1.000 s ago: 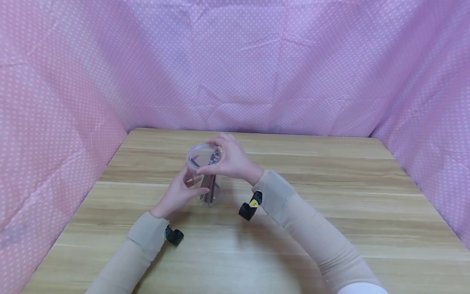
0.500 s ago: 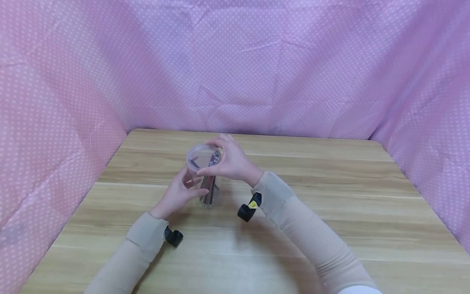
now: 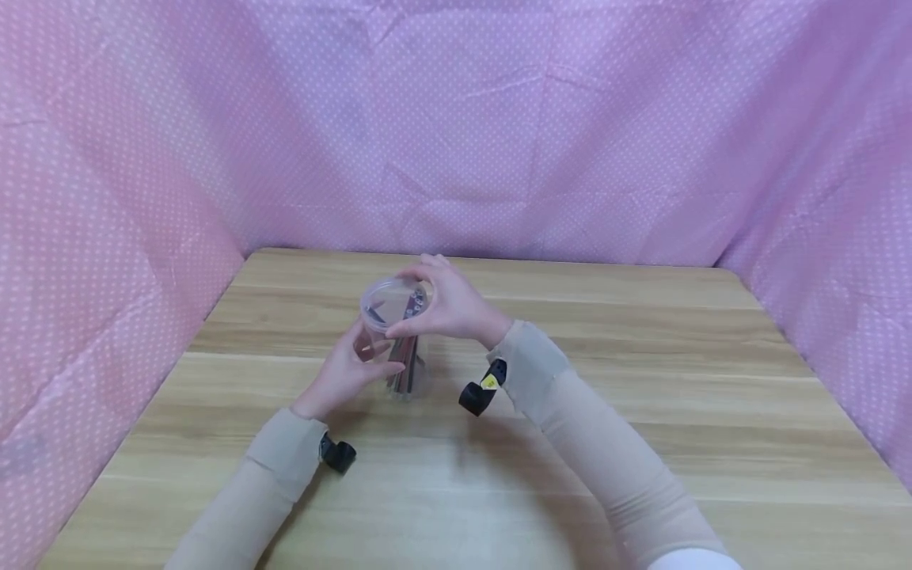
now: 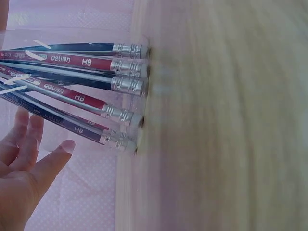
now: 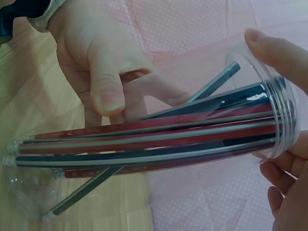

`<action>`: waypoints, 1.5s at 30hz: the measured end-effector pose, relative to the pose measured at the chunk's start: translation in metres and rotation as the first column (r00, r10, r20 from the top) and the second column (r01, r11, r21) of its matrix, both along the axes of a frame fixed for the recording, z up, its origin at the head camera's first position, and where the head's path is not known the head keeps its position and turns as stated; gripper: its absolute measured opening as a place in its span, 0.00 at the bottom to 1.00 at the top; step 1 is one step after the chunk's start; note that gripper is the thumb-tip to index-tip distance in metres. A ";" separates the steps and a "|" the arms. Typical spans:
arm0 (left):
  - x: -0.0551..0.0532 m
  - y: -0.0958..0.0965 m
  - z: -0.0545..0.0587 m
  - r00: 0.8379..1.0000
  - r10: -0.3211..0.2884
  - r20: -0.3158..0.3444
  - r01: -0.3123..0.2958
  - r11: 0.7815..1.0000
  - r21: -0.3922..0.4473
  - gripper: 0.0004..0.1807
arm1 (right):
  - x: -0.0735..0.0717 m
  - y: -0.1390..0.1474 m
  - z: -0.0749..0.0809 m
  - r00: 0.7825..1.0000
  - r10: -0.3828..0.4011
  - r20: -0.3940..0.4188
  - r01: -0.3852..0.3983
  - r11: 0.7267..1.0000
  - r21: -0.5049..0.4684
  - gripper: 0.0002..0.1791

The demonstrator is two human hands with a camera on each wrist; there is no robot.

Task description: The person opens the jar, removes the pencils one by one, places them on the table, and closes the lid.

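Observation:
A clear plastic jar (image 3: 422, 366) holds several red and dark pencils (image 3: 403, 366) near the table's middle left. In the left wrist view, the pencils (image 4: 82, 60) show silver ferrules and erasers at the jar's bottom end, with "HB" printed on some. My left hand (image 3: 338, 378) holds the jar's side from the left, thumb and fingers around it. From the right, my right hand (image 3: 459, 307) grips the round clear lid (image 3: 385, 304) at the top, thumb at the near edge and fingers at the far edge. The lid's rim (image 5: 285, 115) sits on the jar's mouth.
The jar is over a light wood table (image 3: 641, 396). Pink dotted cloth (image 3: 456, 134) hangs behind the table and along both sides. Black wrist cameras (image 3: 476, 398) are strapped below both hands.
Both hands keep their holds on the jar and its lid. The right hand and wrist have risen very slightly in the head view; little else differs.

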State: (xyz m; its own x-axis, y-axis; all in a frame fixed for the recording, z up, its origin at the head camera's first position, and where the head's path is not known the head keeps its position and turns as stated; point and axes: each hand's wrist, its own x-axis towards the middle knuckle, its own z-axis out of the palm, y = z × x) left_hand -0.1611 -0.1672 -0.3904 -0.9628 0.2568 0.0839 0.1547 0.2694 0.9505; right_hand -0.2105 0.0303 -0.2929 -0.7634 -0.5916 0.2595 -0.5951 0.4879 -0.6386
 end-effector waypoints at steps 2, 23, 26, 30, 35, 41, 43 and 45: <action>0.000 -0.001 0.000 1.000 -0.002 0.005 0.002 1.000 -0.010 0.51 | 0.000 0.000 0.000 1.000 0.000 0.023 0.000 1.000 0.005 0.43; 0.001 0.010 0.000 0.995 -0.002 -0.100 0.003 1.000 0.009 0.58 | 0.004 -0.003 -0.005 0.998 -0.046 -0.030 0.045 0.999 -0.022 0.40; 0.000 0.009 0.000 0.996 0.009 -0.089 -0.007 1.000 0.021 0.56 | 0.004 -0.003 -0.004 0.998 -0.043 -0.034 0.042 0.999 -0.019 0.41; -0.001 0.007 0.000 0.998 0.018 -0.055 -0.017 1.000 0.018 0.55 | 0.003 -0.003 -0.003 0.999 -0.034 -0.012 0.034 0.999 -0.024 0.41; -0.003 0.006 0.002 1.000 0.026 -0.006 -0.026 1.000 0.000 0.55 | -0.001 -0.002 -0.002 1.000 -0.020 0.007 0.021 0.999 -0.026 0.42; -0.005 0.005 0.002 0.999 0.029 0.037 -0.029 1.000 0.002 0.55 | -0.003 0.000 0.000 0.995 -0.032 0.098 0.034 0.999 -0.019 0.43; -0.005 0.005 0.003 0.999 0.023 0.043 -0.023 1.000 0.007 0.55 | -0.004 0.000 0.000 0.990 -0.036 0.133 0.039 0.999 -0.017 0.44; -0.004 0.004 0.002 0.999 0.020 0.044 -0.021 1.000 0.010 0.55 | -0.005 0.001 0.000 0.988 -0.032 0.152 0.034 0.999 -0.013 0.44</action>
